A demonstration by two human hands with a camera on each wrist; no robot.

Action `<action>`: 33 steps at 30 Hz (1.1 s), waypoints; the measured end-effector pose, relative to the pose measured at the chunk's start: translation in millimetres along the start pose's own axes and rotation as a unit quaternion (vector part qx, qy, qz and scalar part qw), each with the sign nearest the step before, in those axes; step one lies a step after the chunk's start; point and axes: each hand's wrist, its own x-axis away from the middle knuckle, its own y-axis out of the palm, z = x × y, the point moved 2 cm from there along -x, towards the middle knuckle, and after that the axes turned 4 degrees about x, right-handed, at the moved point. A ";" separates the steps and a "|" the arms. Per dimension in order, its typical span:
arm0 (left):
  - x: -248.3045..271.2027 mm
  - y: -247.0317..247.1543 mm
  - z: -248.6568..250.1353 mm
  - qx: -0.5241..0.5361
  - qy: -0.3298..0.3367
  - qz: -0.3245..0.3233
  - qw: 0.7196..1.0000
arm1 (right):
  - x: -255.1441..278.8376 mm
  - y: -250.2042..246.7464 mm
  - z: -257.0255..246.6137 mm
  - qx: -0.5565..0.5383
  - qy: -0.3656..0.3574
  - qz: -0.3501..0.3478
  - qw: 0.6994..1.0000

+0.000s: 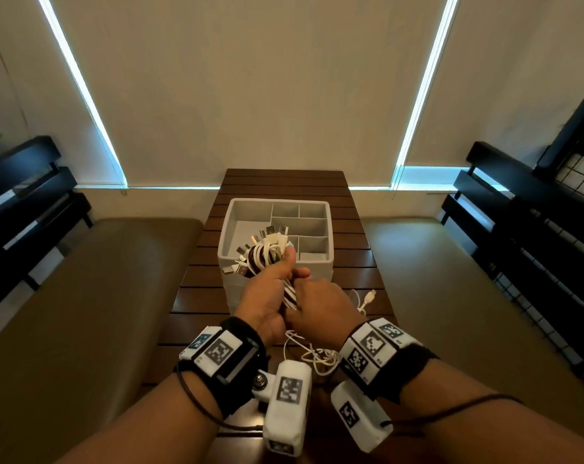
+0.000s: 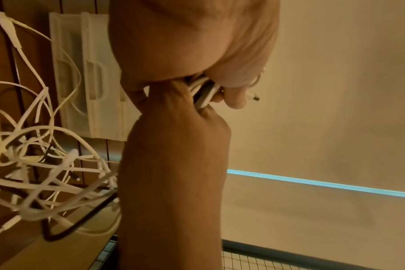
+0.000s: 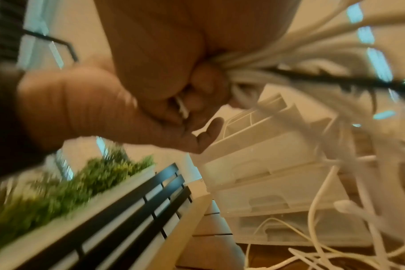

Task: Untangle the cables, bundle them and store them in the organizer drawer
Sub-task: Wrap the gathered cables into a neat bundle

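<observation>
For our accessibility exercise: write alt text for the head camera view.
Two hands grip a bundle of cables above an open white divided drawer on a dark slatted table; loose cables trail below.

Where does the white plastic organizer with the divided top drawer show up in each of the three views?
Head: white plastic organizer at centre, on the slatted table behind the hands.
Left wrist: upper left, turned sideways, beside the loose cables.
Right wrist: right of centre, blurred.
Shared landmark: the tangle of loose white cables lying in front of it.
</observation>
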 end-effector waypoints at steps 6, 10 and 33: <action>3.2 -3.1 17.0 0.083 0.059 -0.013 0.995 | 8.0 2.9 17.9 -0.066 0.010 -0.100 0.993; 3.5 -5.5 19.2 0.100 0.055 -0.046 0.992 | 13.8 -2.0 20.5 -0.113 -0.002 -0.167 0.980; 31.7 -3.5 8.5 -0.256 -0.019 -0.168 0.952 | 1.1 -44.0 20.2 0.164 -0.013 -0.027 0.986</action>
